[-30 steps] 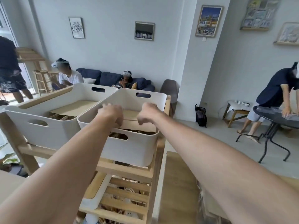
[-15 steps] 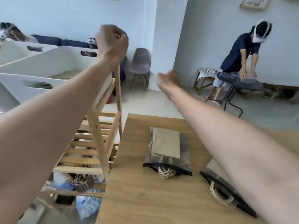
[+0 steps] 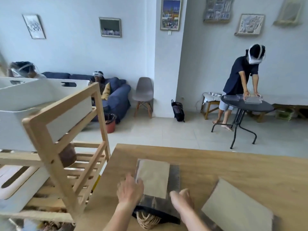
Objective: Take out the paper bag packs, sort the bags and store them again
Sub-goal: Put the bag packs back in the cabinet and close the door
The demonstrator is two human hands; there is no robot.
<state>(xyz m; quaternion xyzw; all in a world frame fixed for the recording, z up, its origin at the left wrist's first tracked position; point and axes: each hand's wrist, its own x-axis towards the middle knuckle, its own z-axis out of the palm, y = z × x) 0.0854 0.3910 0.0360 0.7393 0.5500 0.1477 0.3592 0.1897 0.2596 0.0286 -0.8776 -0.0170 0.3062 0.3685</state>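
Observation:
A pack of brown paper bags [image 3: 155, 179] in a clear and dark plastic sleeve lies flat on the wooden table [image 3: 216, 165], its twine handles [image 3: 147, 220] poking out at the near end. My left hand [image 3: 130, 191] touches the pack's left edge with its fingers spread. At the pack's near right corner my right hand [image 3: 182, 198] has its fingers bent down; whether they grip is hidden. A second pack [image 3: 236, 209] lies to the right, apart from both hands. Two white bins [image 3: 25, 97] stand on the wooden rack [image 3: 50, 147] at left.
A lower white bin [image 3: 20, 184] sits in the rack. Across the tiled floor a person leans over a round black table [image 3: 246, 105]. A grey chair [image 3: 144, 94], a black bag [image 3: 178, 110] and a blue sofa [image 3: 116, 97] with seated people line the far wall.
Both hands have left the white bin on the rack and come down onto the nearer pack on the table. The view has swung right and down.

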